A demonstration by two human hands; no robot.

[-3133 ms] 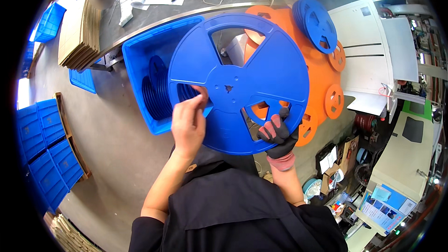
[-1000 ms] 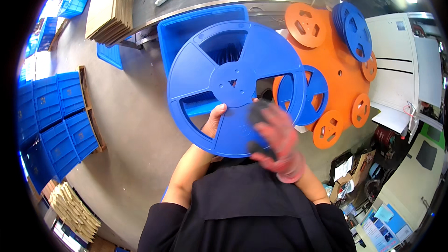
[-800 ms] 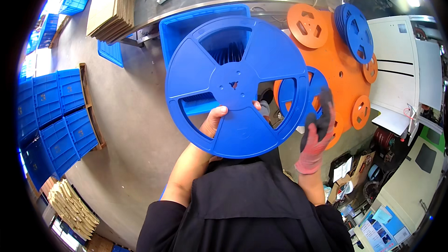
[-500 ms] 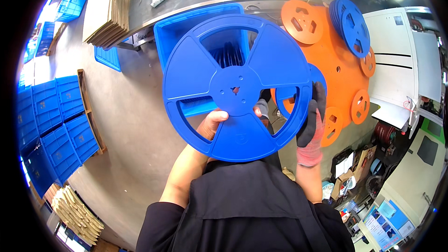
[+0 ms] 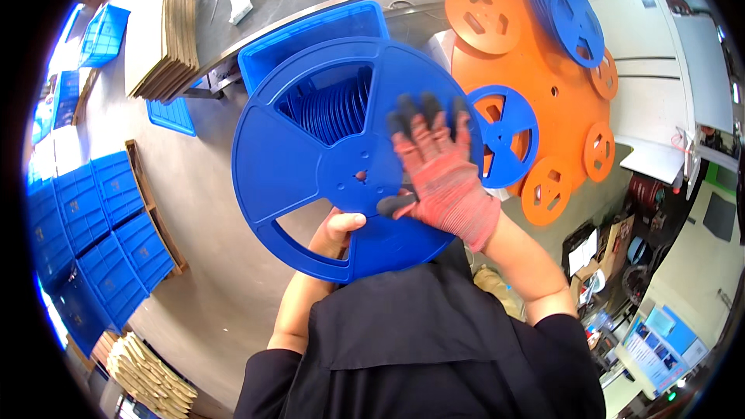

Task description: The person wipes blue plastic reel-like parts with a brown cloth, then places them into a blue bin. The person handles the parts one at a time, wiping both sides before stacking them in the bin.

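Note:
A large blue plastic reel flange (image 5: 283,163), a round disc with wide cutouts and a small centre hole, is held in front of my body. My left hand (image 5: 341,226), bare at the thumb, grips it at the lower cutout with the thumb on the front face; its other fingers are mostly behind the disc. My right hand (image 5: 442,171), in a red glove with dark fingertips, lies with fingers spread over the right part of the disc's face. Beyond the disc stands a blue bin (image 5: 260,62); a row of blue discs (image 5: 334,109) shows through the upper cutout.
On the right is an orange round table (image 5: 535,101) with orange discs (image 5: 547,190), a blue spoked disc (image 5: 504,137) and a blue disc stack (image 5: 570,23). A grey workbench (image 5: 310,8) runs along the back, with cardboard sheets (image 5: 163,46). Blue crates (image 5: 101,225) stand left.
My right hand has moved from the disc's right rim onto its face, fingers spread. The disc has turned somewhat counterclockwise and shifted left in view. My left hand keeps its hold.

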